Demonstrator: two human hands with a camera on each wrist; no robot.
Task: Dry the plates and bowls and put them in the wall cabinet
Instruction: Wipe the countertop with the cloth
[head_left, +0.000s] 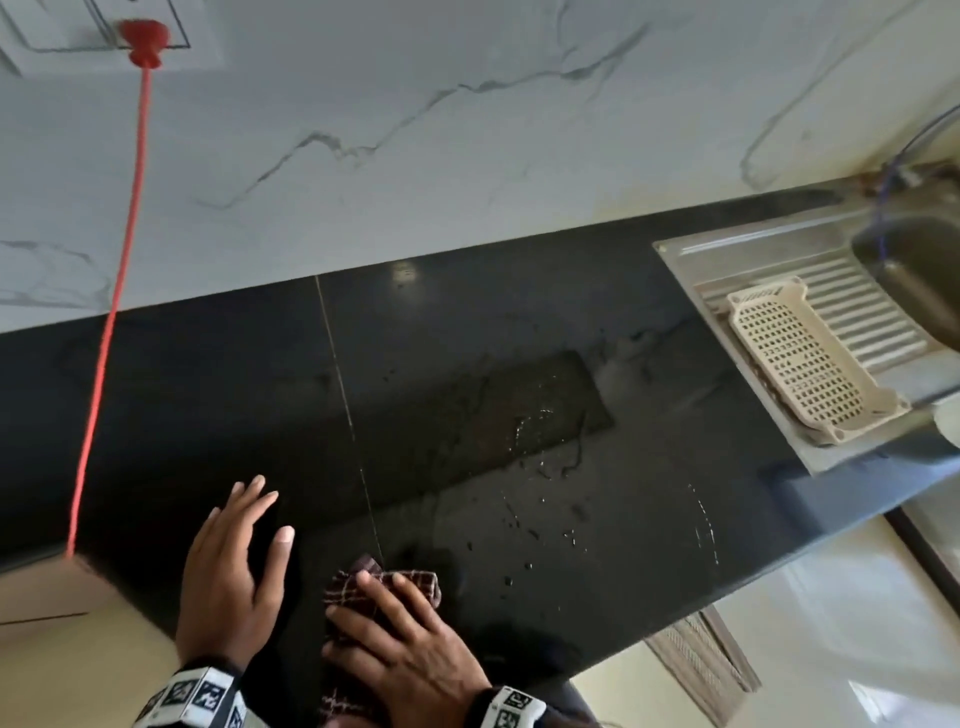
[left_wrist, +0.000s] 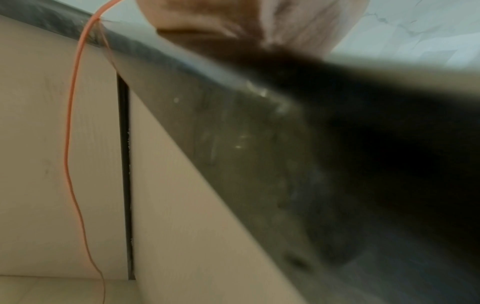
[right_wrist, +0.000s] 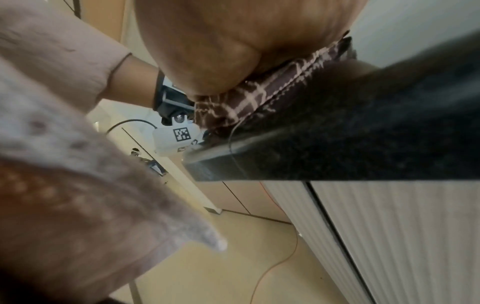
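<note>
No plate or bowl shows in any view. A dark brown checked cloth (head_left: 347, 590) lies at the front edge of the black counter (head_left: 208, 389). My right hand (head_left: 400, 639) presses flat on it with its fingers spread. In the right wrist view the cloth (right_wrist: 249, 98) is squeezed between the palm (right_wrist: 221, 41) and the counter edge. My left hand (head_left: 244, 545) is just left of the cloth, over the counter, fingers straight and holding nothing. The left wrist view shows only that hand's (left_wrist: 233, 18) blurred palm above the counter edge (left_wrist: 233, 133).
An empty beige perforated basket (head_left: 800, 358) sits on the steel drainboard beside the sink (head_left: 924, 270) at the right. Water drops and a wet patch (head_left: 545, 457) mark the counter's middle. A red cord (head_left: 111, 312) runs from a wall socket over the counter's left end.
</note>
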